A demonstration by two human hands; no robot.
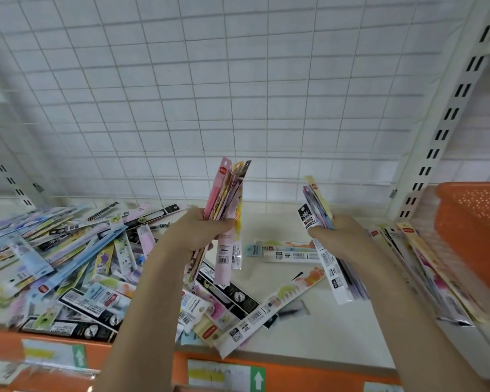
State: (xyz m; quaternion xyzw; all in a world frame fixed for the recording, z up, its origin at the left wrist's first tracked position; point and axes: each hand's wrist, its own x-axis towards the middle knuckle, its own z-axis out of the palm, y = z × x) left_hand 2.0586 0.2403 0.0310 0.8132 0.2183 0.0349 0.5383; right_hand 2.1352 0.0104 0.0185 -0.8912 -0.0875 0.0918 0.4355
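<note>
Both forearms reach up from the near edge. The left hand (200,230) is curled tight round an upright bunch of pen packets (224,188) above the shelf (337,321). The right hand (344,236) grips a second bunch (318,205), its top leaning left. The fingertips are hidden behind the packets. A loose pile (77,264) covers the shelf's left. Barcodes show, but the print is too blurred to read.

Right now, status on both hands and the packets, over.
Left hand grips pink-fronted bundle. Right hand grips second bundle. Loose packets heaped on shelf.
</note>
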